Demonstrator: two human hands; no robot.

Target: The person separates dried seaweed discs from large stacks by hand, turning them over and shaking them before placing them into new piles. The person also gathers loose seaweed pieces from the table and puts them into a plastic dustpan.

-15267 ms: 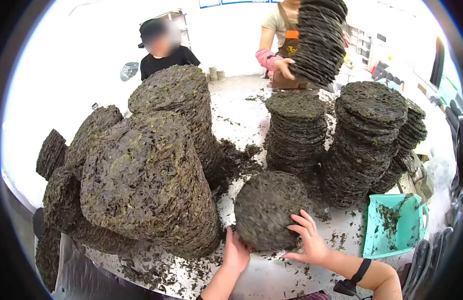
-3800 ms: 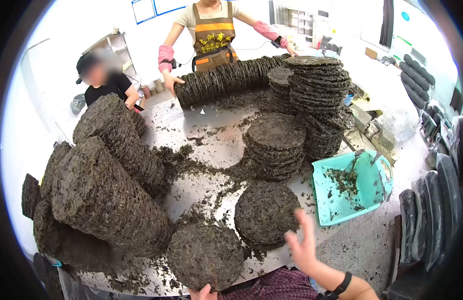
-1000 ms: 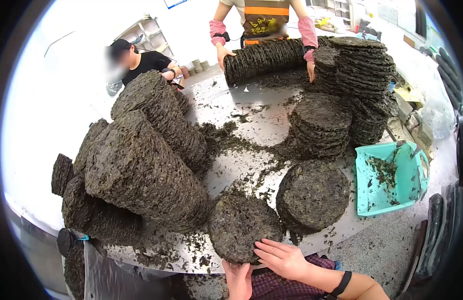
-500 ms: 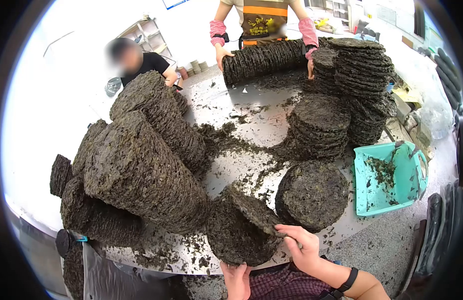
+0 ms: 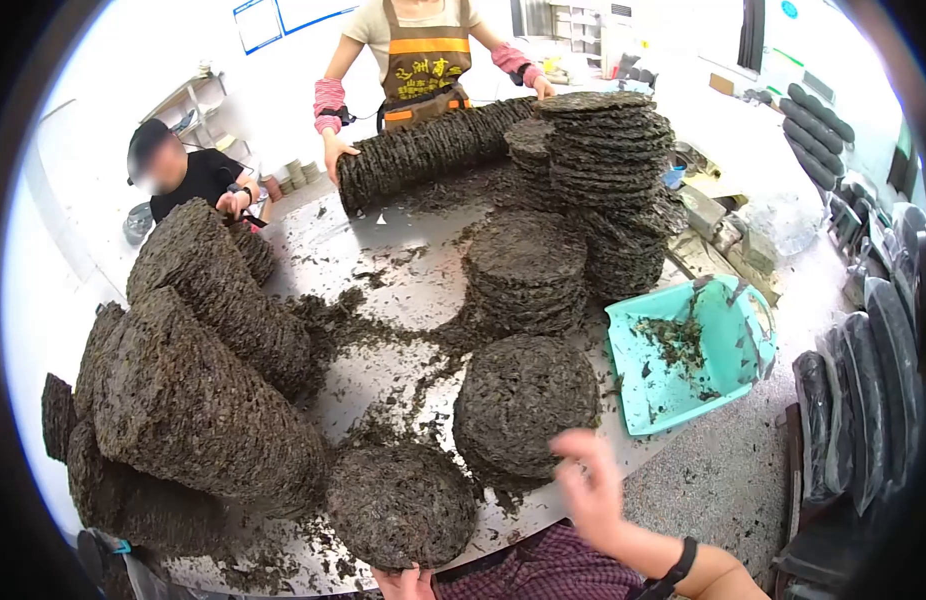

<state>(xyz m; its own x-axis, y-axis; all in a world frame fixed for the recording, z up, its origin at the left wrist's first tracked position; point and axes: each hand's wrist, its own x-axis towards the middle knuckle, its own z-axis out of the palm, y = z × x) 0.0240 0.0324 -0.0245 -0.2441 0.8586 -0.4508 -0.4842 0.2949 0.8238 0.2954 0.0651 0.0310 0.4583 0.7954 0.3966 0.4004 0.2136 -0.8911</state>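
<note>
A round, dark dried seaweed cake (image 5: 401, 505) lies flat near the front edge of the metal table (image 5: 408, 357). My left hand (image 5: 407, 583) grips its near rim, partly cut off by the bottom of the view. Raised to the right is my right hand (image 5: 591, 490), slightly blurred, fingers apart and holding nothing. It is nearest a low stack of seaweed cakes (image 5: 526, 408), whose front right edge it overlaps in view. Left of my left hand lies a thick roll of stacked cakes (image 5: 198, 400).
A teal scoop-shaped basin (image 5: 638, 405) with seaweed scraps is at right. Taller cake stacks (image 5: 608, 150) stand behind. Across the table a person in an apron (image 5: 428, 60) holds a long seaweed roll (image 5: 433, 150). Another person (image 5: 188, 180) is at left. Wrapped dark rolls (image 5: 878, 390) line the right.
My right hand has let go of the upper seaweed cake, which was tilted up and now lies flat, and lifted away. The view has swung right.
</note>
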